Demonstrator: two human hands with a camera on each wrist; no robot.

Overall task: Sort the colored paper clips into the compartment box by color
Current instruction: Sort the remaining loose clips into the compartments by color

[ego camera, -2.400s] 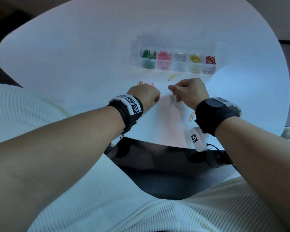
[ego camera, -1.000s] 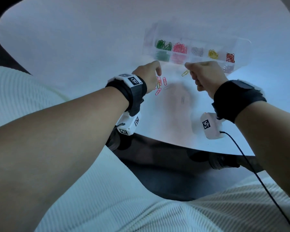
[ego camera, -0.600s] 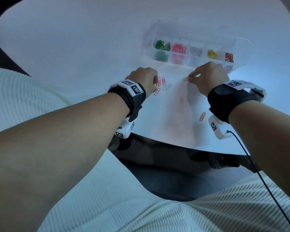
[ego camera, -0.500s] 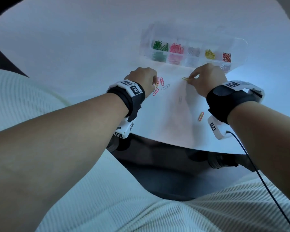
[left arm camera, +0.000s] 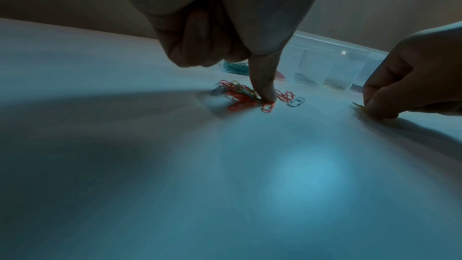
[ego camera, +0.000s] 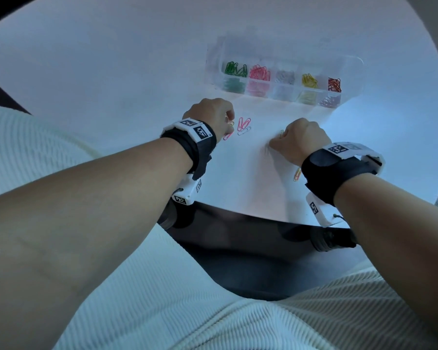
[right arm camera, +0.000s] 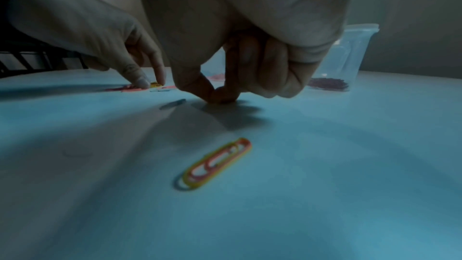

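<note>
Sorting is partly complete: the compartment box (ego camera: 283, 79), upper centre-right of the head view, already holds green, pink, grey, yellow and red clips in separate cells, while loose clips remain on the white table (ego camera: 111, 72).

Left hand (ego camera: 210, 114), centre of the head view: index finger extended and pressed down on a small heap of mixed clips (left arm camera: 240, 96), the other fingers curled under. It grips nothing; it pins or drags.

Right hand (ego camera: 301, 140), centre-right: thumb and forefinger drawn narrow at the table surface on a yellow clip (ego camera: 282, 133), whose tip shows just left of the knuckles. Whether the clip is lifted clear of the table cannot be told.

Also outstanding: two pink clips (ego camera: 244, 123) and a pale clip (ego camera: 244, 132) beside the left hand, a grey clip (right arm camera: 172, 104) near the right fingertips, and an orange-and-yellow clip (right arm camera: 217, 163) lower down, near the right wrist.

Risks, as judged:
- Flat wire on a smooth table gives poor purchase; the pinch may slip and flick the clip away.
- Heap clips appear interlocked; dragging one may bring others of another colour.
- Dim, blue-tinted light could confuse pink, red and orange at the box.
- The two-tone clip has no obvious cell.
</note>
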